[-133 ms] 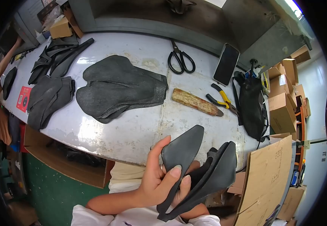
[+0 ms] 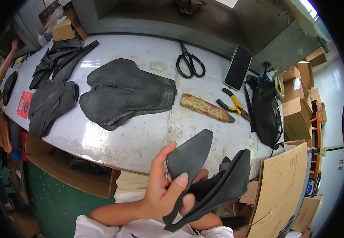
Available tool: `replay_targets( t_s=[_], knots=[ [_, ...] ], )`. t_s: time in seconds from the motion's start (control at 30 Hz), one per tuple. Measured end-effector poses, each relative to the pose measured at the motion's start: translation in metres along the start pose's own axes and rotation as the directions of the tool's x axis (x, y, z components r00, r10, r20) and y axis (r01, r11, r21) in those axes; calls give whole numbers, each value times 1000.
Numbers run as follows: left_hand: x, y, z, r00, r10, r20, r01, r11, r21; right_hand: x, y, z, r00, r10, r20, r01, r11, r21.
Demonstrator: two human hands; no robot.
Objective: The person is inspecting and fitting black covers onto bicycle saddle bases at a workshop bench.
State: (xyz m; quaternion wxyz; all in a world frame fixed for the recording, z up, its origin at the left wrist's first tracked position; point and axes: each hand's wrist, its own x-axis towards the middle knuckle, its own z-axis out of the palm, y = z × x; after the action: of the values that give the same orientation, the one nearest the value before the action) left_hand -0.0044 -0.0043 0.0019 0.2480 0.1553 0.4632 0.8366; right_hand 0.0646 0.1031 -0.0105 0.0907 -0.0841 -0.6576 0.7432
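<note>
— What are the hands doing right now?

— I'm seeing the left hand (image 2: pixel 162 194) holding a bundle of dark rubbery pieces (image 2: pixel 215 186) just off the near edge of the surface (image 2: pixel 140 139), over the lap. Its fingers (image 2: pixel 182 180) are pinching one flat, pointed piece (image 2: pixel 189 156), thumb on the face, and fanning it up away from the rest, I'd say to single it out.

— And the right hand?

— It's sitting mostly hidden under the bundle; I'm only catching knuckles (image 2: pixel 199 174), so I cannot tell how its fingers are set. It looks to be supporting the stack from below.

— What's lying on the surface?

— A big grey moulded sheet (image 2: pixel 124 93) is lying flat in the middle, with folded dark stacks (image 2: pixel 51 105) to the left. Scissors (image 2: pixel 189 63), a phone (image 2: pixel 238 67), a wooden-handled tool (image 2: pixel 205 108) and yellow pliers (image 2: pixel 235 105) are resting along the far right side, within reach but well apart from the bundle.
</note>
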Motion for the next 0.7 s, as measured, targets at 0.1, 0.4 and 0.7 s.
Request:
replay_targets(
  t_s=[0.1,0.4,0.7],
  knots=[
    [5,4,-8,997,-79,14,80,992,-94,3,11,-1,997,81,1,-74,897,436],
    [7,29,-45,853,-363,374,261,919,297,4,12,-45,977,-133,-165,162,970,179],
    [6,45,-43,756,-546,361,585,811,1,15,4,-30,699,-658,-278,604,753,-262]
  ],
)
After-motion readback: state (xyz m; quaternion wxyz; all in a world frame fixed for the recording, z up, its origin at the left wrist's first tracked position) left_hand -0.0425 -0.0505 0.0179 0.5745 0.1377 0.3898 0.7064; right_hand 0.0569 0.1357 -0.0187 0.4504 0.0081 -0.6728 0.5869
